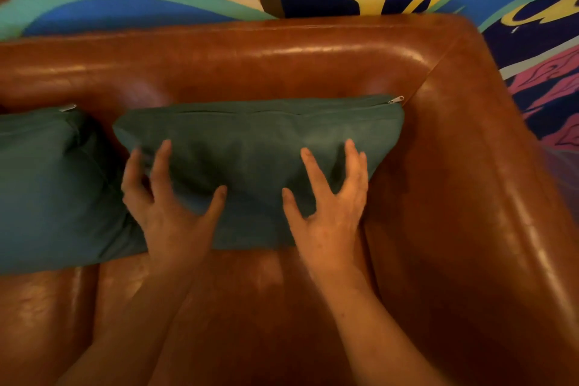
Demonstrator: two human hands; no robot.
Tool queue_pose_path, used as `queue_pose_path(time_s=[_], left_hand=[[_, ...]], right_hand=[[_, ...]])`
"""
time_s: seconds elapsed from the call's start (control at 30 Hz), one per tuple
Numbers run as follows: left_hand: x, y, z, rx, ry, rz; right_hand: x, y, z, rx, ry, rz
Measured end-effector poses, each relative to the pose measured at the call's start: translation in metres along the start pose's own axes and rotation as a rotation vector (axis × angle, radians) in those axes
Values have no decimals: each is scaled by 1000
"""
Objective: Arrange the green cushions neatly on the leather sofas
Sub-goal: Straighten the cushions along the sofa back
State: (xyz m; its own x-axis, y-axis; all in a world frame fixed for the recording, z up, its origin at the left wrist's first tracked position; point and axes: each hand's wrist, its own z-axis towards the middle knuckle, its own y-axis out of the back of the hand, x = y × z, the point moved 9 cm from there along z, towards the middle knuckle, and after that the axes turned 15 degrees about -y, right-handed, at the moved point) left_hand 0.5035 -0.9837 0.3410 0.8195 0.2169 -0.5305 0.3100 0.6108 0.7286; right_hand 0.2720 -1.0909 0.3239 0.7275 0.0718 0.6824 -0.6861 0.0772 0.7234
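Both hands, left hand (pixel 166 207) and right hand (pixel 329 210), lay with fingers (pixel 163 160) spread flat, gripping nothing, on the right cushion (pixel 257 141), apparently pressing it square against the sofa (pixel 282 63) back beside its neighbouring cushion (pixel 47 191).

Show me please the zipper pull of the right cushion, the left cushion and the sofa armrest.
zipper pull (pixel 395 100), head view, on its metal tab.
left cushion (pixel 47 191), head view, on its front face.
sofa armrest (pixel 488 185), head view, on its top.
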Motion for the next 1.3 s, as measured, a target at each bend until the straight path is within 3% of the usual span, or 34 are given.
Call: queue_pose_path(time_s=[0.1, 0.23, 0.4, 0.53, 0.63, 0.73, 0.83, 1.2, 1.3], left_hand=[[-23, -17, 40, 194, -248, 197], [-4, -55, 63, 551, -251, 383], [-9, -52, 101, 547, -312, 465], [9, -74, 98, 704, -295, 456], [18, -63, 100, 665, -315, 483], [35, -40, 98, 591, -282, 463], [42, -34, 92, 585, -261, 443], [34, -31, 88, 564, -243, 438], [23, -22, 94, 547, -288, 411]], right_hand=[[35, -16, 24, 89, 103, -131], [34, -53, 55, 240, 72, -344], [59, -62, 74, 297, 89, -388], [53, -82, 75, 454, 116, -475], [47, -70, 84, 423, 146, -502], [18, -43, 103, 330, 79, -563], [-2, -34, 109, 344, 40, -604], [13, -44, 89, 327, 82, -553], [11, -22, 98, 201, 13, -503]])
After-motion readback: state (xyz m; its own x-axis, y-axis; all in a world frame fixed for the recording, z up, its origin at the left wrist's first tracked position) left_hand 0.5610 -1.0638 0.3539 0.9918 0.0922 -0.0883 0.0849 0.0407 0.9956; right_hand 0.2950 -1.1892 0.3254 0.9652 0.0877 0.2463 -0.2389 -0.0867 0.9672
